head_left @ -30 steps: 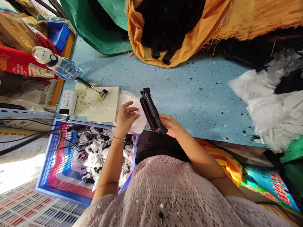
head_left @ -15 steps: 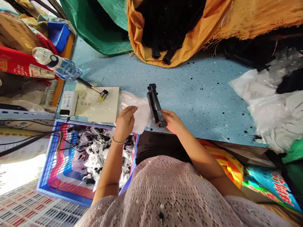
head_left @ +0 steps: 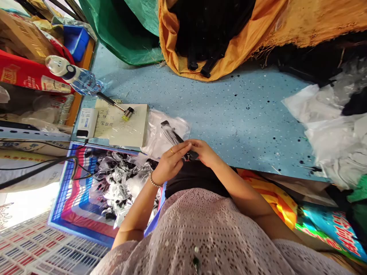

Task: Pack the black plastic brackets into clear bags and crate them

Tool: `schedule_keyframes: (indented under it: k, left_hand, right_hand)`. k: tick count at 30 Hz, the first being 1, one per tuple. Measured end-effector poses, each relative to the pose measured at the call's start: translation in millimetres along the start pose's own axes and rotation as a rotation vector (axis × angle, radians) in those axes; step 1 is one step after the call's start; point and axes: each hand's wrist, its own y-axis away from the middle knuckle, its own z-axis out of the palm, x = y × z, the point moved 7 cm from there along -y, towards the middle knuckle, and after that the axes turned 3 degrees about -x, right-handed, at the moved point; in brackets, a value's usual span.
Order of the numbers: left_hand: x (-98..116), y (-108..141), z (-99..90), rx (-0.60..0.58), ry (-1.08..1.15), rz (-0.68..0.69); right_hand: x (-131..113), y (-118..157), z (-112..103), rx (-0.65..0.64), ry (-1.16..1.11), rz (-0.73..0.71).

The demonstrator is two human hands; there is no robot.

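Note:
A long black plastic part (head_left: 192,155) is held at the table's front edge, tilted with its far end toward the upper left. Shiny clear film shows along its far half; whether the film wraps it or lies beneath, I cannot tell. My right hand (head_left: 205,153) is closed on the near end from the right. From the left, my left hand (head_left: 169,163) closes on the same part, its fingertips meeting those of the right. Beneath the part's far end lies a stack of clear plastic bags (head_left: 153,131).
A cardboard pad (head_left: 129,131) carries a small hammer (head_left: 126,112), with a white box (head_left: 86,120) beside it. Below the table's left is a blue basket (head_left: 54,225) of bagged parts. An orange sack (head_left: 169,49) of black parts stands behind; white bags (head_left: 327,133) lie right.
My right hand has brought the black part left and tilted it toward the bags. My left hand has moved right and closed on it. The camera view has shifted slightly.

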Motion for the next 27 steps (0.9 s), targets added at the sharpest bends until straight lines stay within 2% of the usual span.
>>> schedule_keyframes:
  k: [2,5,9,10,12,14,16,18,20,23,25,27]
  left_hand:
    - [2,4,5.2,0.029,0.024,-0.029]
    - [-2,9,5.7,0.125,-0.073,-0.121]
    - [-16,19,-6.3,0.348,-0.216,-0.364]
    - [-22,21,-8.4,0.364,-0.219,-0.418]
    - [-34,18,-8.4,0.291,-0.215,-0.457]
    - [-42,13,-9.2,0.207,-0.226,-0.44]
    - [-43,9,-15.0,0.223,-0.246,-0.413]
    - [-34,5,-14.9,0.222,-0.242,-0.342]
    - [-15,1,-2.0,0.116,-0.197,-0.175]
    - [13,-1,21.1,-0.039,-0.097,0.061]
    - [21,0,26.2,-0.064,-0.04,0.093]
    - [30,1,18.5,-0.049,-0.037,0.094]
  right_hand:
    - [-10,8,1,0.066,0.174,-0.111]
    - [-10,17,8,0.056,0.265,-0.135]
    - [-7,19,5,0.113,0.139,-0.149]
    - [-7,19,4,0.126,0.095,-0.144]
    - [-8,19,2,0.12,0.029,-0.122]
    - [-11,22,2,0.085,0.005,-0.107]
    - [-12,24,3,0.045,-0.005,-0.081]
    - [-9,25,4,0.005,-0.028,-0.015]
    - [-5,23,3,0.002,-0.066,0.019]
    - [-10,21,-2,0.077,-0.016,-0.095]
    - [-19,25,-3,0.162,0.149,-0.217]
    - [-29,37,2,0.235,0.334,-0.294]
